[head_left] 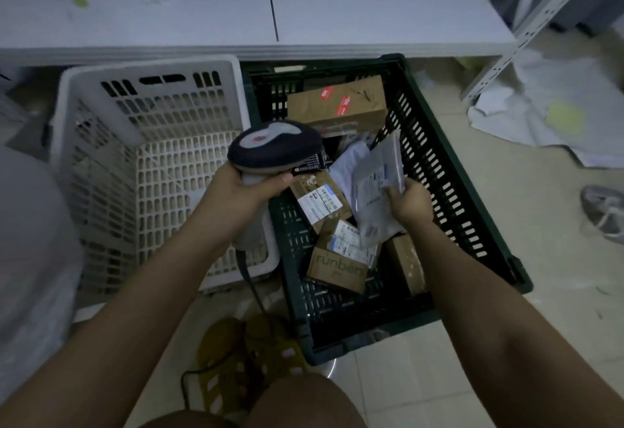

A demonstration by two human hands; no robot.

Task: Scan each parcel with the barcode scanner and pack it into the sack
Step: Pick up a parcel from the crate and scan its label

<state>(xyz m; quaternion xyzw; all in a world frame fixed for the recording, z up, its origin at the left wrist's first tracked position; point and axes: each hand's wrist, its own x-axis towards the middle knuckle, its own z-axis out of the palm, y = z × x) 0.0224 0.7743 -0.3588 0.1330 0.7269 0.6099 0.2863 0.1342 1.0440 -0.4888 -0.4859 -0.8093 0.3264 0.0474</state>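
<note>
My left hand (248,188) grips the handle of the barcode scanner (275,144), whose dark head points toward the green crate. My right hand (410,199) holds a grey plastic mailer parcel (376,188) by its right edge, lifted over the dark green crate (456,191). Inside the crate lie several cardboard parcels, among them a labelled box (319,203), a "runben" box (337,270) and a large brown box with red stickers (337,101) at the back. A pale sack (30,242) shows at the far left edge.
A white slotted basket (101,144) stands left of the crate. A white table (304,5) runs along the back, a metal shelf post (526,22) at right. Crumpled paper (540,106) and a shoe (604,211) lie on the floor. A yellow sandal (246,353) sits near my knee.
</note>
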